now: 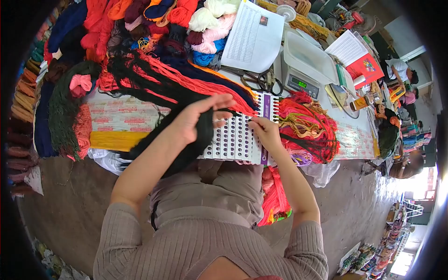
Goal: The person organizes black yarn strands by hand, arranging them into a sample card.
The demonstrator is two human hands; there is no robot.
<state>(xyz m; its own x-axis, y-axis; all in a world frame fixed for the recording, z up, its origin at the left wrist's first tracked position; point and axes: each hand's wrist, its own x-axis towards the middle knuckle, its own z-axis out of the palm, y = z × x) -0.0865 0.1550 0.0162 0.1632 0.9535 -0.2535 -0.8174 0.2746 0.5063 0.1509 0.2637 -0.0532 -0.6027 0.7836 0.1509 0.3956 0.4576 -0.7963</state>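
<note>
Black yarn hangs in a thick hank across my left hand, whose fingers curve loosely around it. One dark strand runs from those fingers toward the white punched cards, which have rows of dark-rimmed holes. My right hand pinches at the cards' right side, by a purple strip; what lies between its fingertips is too small to make out. Coral-red yarn and navy yarn stretch across the table to the cards' top edge.
Right of the cards lies a tangled multicoloured yarn pile. Behind are scissors, a digital scale with a white tray, and a printed sheet. Yarn skeins crowd the left. Another person is at far right.
</note>
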